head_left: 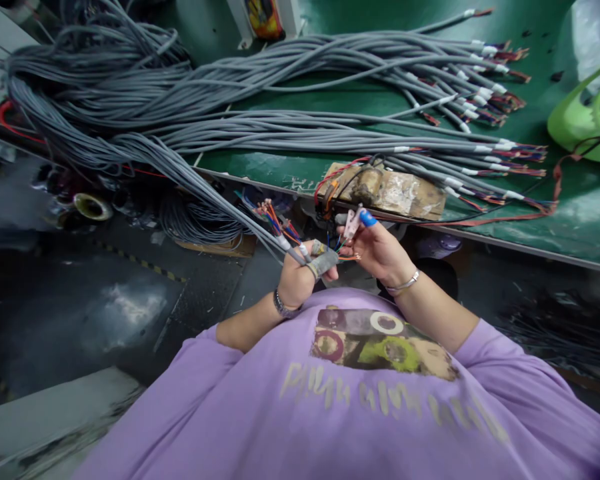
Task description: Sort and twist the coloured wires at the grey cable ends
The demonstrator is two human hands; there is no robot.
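My left hand (303,273) is closed around the ends of several grey cables (260,230), its thumb wrapped in grey tape. Stripped coloured wires (275,217) fan out above that hand, and a few more wires (350,257) with bare copper tips point right from under the thumb. My right hand (385,253) is close beside it, a blue cover on one fingertip. Its curled fingers are at those thin wires and a small pale pink piece (351,223); whether the piece is held or wrapped on a finger I cannot tell.
Long grey cable bundles (300,63) with white-banded, stripped ends lie across the green bench (280,167). A taped wooden block (395,190) with dark wiring sits at the bench edge. A lime-green basket (575,123) stands at right. Coiled cables (195,220) lie below the bench.
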